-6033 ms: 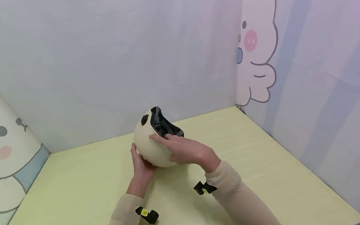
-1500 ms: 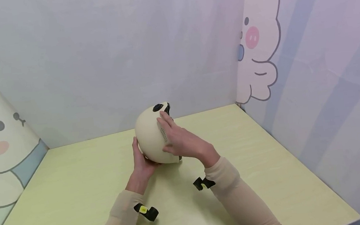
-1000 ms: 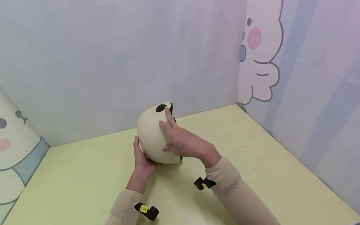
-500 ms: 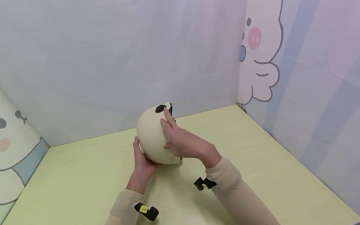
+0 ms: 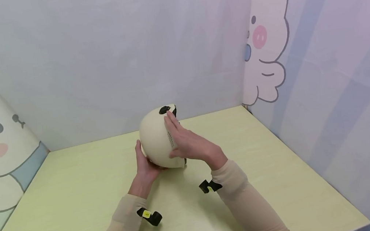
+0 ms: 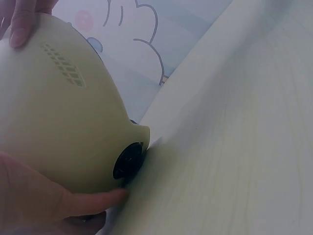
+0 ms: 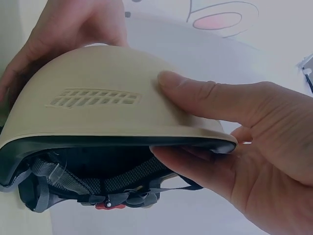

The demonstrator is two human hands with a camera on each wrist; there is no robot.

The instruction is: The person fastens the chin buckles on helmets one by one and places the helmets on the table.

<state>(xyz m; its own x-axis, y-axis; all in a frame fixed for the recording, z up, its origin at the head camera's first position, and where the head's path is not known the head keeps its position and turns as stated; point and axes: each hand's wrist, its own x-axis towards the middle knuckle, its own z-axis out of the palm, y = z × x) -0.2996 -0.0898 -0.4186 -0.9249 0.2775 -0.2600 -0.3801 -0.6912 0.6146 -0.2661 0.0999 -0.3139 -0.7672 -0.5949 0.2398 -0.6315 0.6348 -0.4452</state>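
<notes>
A cream helmet [image 5: 156, 140] is held over the table on its side, its opening turned right. A black round piece [image 5: 164, 110] sits near its rim, and a grid of vent slots [image 7: 93, 98] marks its side. My left hand [image 5: 146, 169] cups the shell from the left and below, thumb up along its side. My right hand [image 5: 189, 142] grips the rim at the right. In the right wrist view, its thumb lies on the outer shell and a finger goes under the edge. Inside hang grey straps [image 7: 63, 182] with a red buckle part [image 7: 110, 206].
A pale yellow-green table [image 5: 79, 190] spreads under both arms. Grey-white curtain [image 5: 107, 63] closes off the back, with cartoon figures [image 5: 266, 49] printed at the sides. Black wrist-worn cameras [image 5: 151, 216] sit on both sleeves.
Since six seconds ago the helmet has turned, so its dark inside no longer shows in the head view. The right hand has moved up along the rim; lately only its fingers shift slightly.
</notes>
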